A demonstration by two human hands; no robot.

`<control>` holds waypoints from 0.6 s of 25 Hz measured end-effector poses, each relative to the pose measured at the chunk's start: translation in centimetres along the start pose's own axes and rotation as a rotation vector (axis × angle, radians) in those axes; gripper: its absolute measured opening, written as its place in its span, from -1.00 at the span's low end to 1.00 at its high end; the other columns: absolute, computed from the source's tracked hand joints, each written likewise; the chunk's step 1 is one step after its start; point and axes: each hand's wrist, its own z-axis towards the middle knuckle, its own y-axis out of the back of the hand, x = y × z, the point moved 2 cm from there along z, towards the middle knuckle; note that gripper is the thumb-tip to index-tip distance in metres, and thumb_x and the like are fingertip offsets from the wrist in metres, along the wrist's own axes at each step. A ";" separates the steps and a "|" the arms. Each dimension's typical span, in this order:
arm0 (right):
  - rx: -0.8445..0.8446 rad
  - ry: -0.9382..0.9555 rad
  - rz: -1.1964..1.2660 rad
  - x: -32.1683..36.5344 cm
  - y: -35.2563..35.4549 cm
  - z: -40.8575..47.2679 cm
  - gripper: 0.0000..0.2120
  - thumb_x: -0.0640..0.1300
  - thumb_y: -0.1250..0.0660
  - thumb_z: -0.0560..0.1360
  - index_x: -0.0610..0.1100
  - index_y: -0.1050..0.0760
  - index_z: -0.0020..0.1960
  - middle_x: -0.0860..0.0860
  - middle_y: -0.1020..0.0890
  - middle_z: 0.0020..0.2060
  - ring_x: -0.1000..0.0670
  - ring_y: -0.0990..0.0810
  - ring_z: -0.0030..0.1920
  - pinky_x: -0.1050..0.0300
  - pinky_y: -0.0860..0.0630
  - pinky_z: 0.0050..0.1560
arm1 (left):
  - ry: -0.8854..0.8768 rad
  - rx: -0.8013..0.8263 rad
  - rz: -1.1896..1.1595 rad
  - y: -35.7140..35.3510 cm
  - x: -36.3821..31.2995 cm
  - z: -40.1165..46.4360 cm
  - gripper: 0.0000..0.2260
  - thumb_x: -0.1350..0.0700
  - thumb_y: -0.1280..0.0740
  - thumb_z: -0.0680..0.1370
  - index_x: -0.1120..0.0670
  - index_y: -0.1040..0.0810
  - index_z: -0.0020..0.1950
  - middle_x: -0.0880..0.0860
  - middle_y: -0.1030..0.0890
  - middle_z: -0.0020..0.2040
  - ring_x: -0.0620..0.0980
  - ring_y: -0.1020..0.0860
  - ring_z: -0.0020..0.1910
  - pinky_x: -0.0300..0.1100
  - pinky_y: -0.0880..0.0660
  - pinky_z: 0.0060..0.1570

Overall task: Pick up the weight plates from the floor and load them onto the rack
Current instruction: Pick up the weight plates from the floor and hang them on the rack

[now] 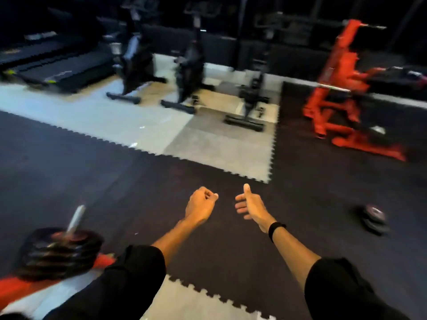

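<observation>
- A small stack of dark weight plates (pixel 374 218) lies flat on the black floor mat (pixel 115 181) at the right, well apart from both hands.
- At the lower left, loaded plates (pixel 60 252) sit stacked on a metal peg (pixel 75 219) that tilts up out of a red rack base (pixel 13 289); how many are there is too blurred to tell.
- The left hand (pixel 200 205) is held out over the mat with its fingers curled into a loose fist, holding nothing.
- The right hand (pixel 250 205) is just beside it, apart from it, thumb pointing up, fingers loosely extended toward the left hand, holding nothing.
- A black band (pixel 276 228) circles the right wrist; both arms wear black sleeves (pixel 129 273) pushed up above the elbows.
- Grey mat tiles (pixel 208 144) with toothed edges interlock with the black ones.
- Farther off stand a red rack (pixel 342 88) at the right, 2 exercise bikes (pixel 136 65), a black bench (pixel 250 102) and treadmills (pixel 57 63) at the left, all blurred.
</observation>
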 end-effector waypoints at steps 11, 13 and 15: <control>-0.664 -0.286 0.380 -16.3 32.9 -1.5 -0.33 0.33 0.05 0.59 -0.19 -0.58 0.04 -0.10 -0.65 -0.18 -0.04 -0.58 -0.25 0.16 -0.40 -0.33 | -0.339 0.675 0.148 -32.9 -20.8 1.4 -0.79 -0.04 -0.33 0.56 0.10 -0.56 -0.10 0.04 -0.61 -0.13 0.10 -0.61 -0.05 0.00 -0.53 0.01; -0.719 -0.320 0.422 -17.8 35.6 -0.9 -0.33 0.33 0.05 0.59 -0.19 -0.58 0.04 -0.10 -0.65 -0.19 -0.04 -0.58 -0.26 0.17 -0.41 -0.34 | -0.382 0.751 0.178 -37.2 -23.1 2.2 -0.79 -0.04 -0.34 0.56 0.10 -0.56 -0.12 0.04 -0.60 -0.15 0.11 -0.60 -0.06 -0.02 -0.53 -0.02; -0.759 -0.340 0.431 -18.7 38.1 0.8 -0.33 0.34 0.05 0.59 -0.18 -0.58 0.03 -0.09 -0.65 -0.19 -0.04 -0.58 -0.25 0.15 -0.43 -0.31 | -0.407 0.821 0.196 -41.3 -25.0 3.7 -0.79 -0.02 -0.34 0.56 0.11 -0.57 -0.11 0.05 -0.61 -0.15 0.10 -0.60 -0.07 -0.04 -0.52 -0.03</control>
